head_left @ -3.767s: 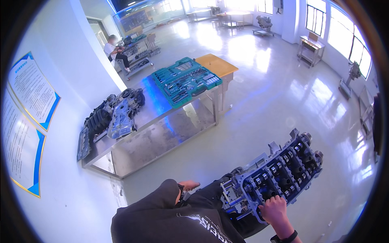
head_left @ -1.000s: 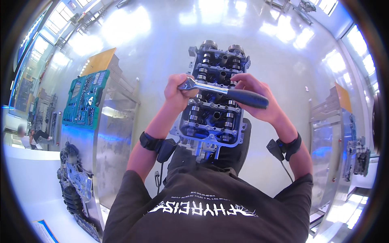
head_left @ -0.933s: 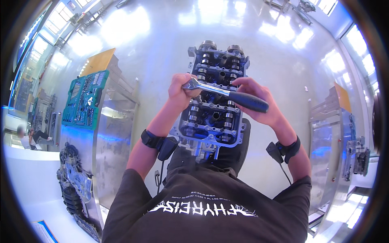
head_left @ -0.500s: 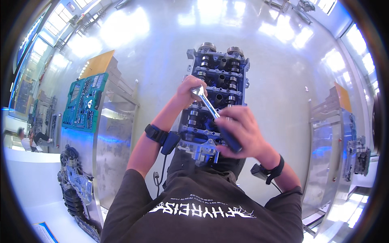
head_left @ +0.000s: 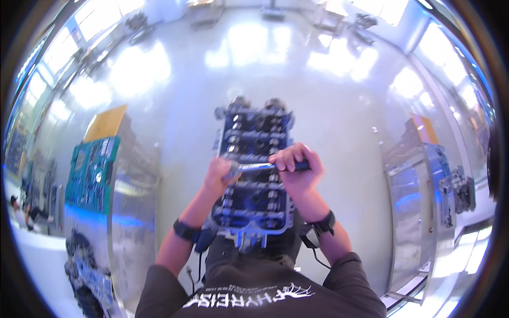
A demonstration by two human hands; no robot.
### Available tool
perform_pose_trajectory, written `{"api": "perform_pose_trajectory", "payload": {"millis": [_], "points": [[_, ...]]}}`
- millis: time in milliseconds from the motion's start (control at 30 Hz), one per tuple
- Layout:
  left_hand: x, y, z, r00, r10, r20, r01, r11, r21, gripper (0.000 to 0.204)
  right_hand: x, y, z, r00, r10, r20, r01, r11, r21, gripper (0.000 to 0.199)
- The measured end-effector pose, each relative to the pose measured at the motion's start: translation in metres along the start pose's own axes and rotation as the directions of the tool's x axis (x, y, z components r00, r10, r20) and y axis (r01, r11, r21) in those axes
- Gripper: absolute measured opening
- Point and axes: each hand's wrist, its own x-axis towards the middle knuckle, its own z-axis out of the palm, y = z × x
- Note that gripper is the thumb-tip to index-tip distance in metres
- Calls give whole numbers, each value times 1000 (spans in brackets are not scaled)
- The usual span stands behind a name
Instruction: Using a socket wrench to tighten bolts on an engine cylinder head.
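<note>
A cylinder head (head_left: 254, 205) with two rows of camshaft parts lies in front of me, its long side pointing away. Across it stretches a ratchet wrench (head_left: 257, 166) with a chrome shaft and a dark handle. My left hand (head_left: 214, 177), somewhat blurred, is closed around the wrench's head at the left side of the cylinder head. At the right side, my right hand (head_left: 301, 168) grips the dark handle. What sits under the wrench's head is hidden by my left hand.
To the left, a green tool case (head_left: 91, 175) lies open on a metal bench (head_left: 133, 233), with engine parts (head_left: 90, 273) nearer me. Another metal bench (head_left: 411, 212) stands at the right, with more engine parts (head_left: 457, 190) beside it. A person (head_left: 36, 212) is far left.
The wrench has swung from slanting toward me to lying nearly crosswise, my right hand moving away from me with its handle. The whole view has shifted, so the cylinder head appears lower and further left.
</note>
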Motion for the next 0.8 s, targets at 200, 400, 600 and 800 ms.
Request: {"api": "perform_pose_trajectory", "payload": {"millis": [200,400,600,800], "points": [[-15,-1,63,920,-237,313,35,844,535,38,75,-13,-29,869,470,-159,-468,882,52,26],[-21,2,49,936,-138,323,-20,896,443,41,61,-14,-25,869,464,-172,-475,880,-28,28],[8,1,26,997,38,61,-50,977,208,42,38,-13,-35,972,171,-164,-171,985,16,27],[14,-4,39,995,103,6,-100,947,306,45,21,-21,-42,996,93,-2,-90,963,253,30]]}}
